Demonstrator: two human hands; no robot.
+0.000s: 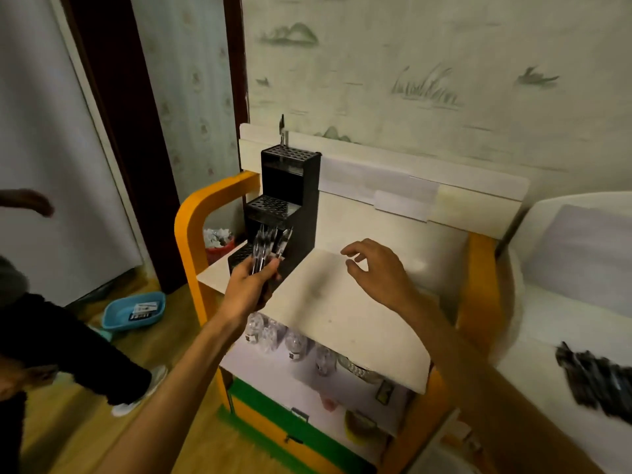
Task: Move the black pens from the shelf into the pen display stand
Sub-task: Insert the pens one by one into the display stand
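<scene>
A black three-step pen display stand stands on the white top of an orange cart, at its back left. One black pen sticks up from the stand's top tier. My left hand grips a bunch of black pens, held upright in front of the lowest tier. To the right, my right hand hovers above the cart top with fingers loosely spread, holding nothing. A pile of black pens lies on a white surface at the far right.
Below the cart top, a lower shelf holds clear plastic bottles. On the wooden floor at left are a blue basin and another person's legs. A red bin stands behind the cart. The wall runs close behind.
</scene>
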